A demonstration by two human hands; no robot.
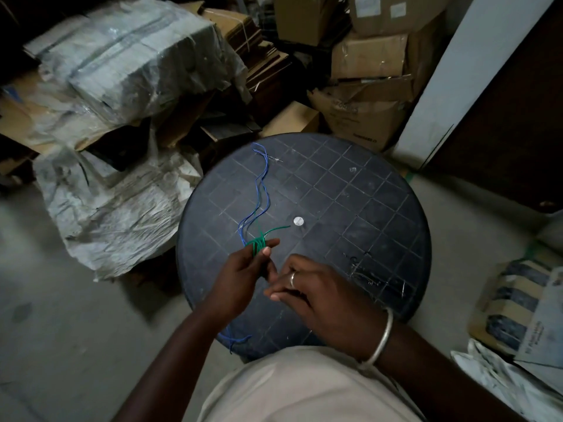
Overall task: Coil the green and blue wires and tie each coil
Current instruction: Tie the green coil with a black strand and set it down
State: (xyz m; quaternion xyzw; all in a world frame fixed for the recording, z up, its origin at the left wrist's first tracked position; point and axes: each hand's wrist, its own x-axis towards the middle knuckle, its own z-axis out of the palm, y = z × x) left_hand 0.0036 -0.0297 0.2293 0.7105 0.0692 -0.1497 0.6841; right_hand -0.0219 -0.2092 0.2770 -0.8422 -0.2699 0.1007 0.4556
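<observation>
My left hand (243, 271) pinches a small coil of green wire (258, 243) between thumb and fingers, above the round black table (350, 193). One green end (278, 229) sticks out to the right over the tabletop. Blue wire (262, 184) lies in loose waves on the table, running from the far left rim down toward the coil. Another bit of blue wire (236, 339) hangs off the near rim under my left forearm. My right hand (307, 287) sits just right of the left one, fingers curled; whether it holds anything is hidden.
A silver disc (298, 221) marks the table's middle. Thin bare wires (377, 278) lie near the right front rim. Cardboard boxes (365, 56) and plastic-wrapped bundles (137, 56) crowd the floor behind and left. A white wall edge (451, 86) stands at right.
</observation>
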